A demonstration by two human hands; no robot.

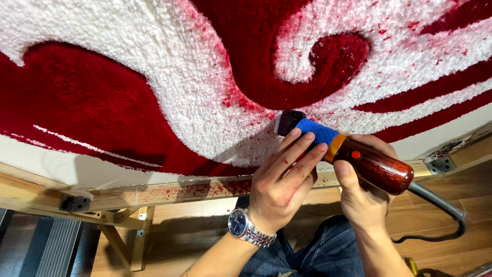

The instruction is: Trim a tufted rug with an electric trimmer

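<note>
1. Nearest me are my blue-jeaned knees [328,251] and the wooden floor [205,225]; a silver wristwatch [246,228] sits on my left wrist.
2. My right hand [361,197] is wrapped around the dark red handle of an electric trimmer [353,156], thumb beside its red button; a grey cable [441,205] trails off to the right with open floor around it.
3. My left hand [282,182] has its fingers [300,149] stretched nearly straight, lying along the trimmer's blue section and steadying it, not curled round it.
4. The trimmer's black head touches the tufted rug [154,77] right on the border between white and red pile.
5. The rug's lower edge is stretched on a wooden frame [169,192], dusted with red fluff.
6. Beyond, red swirls and white bands run out of view, with free pile on every side of the head.
</note>
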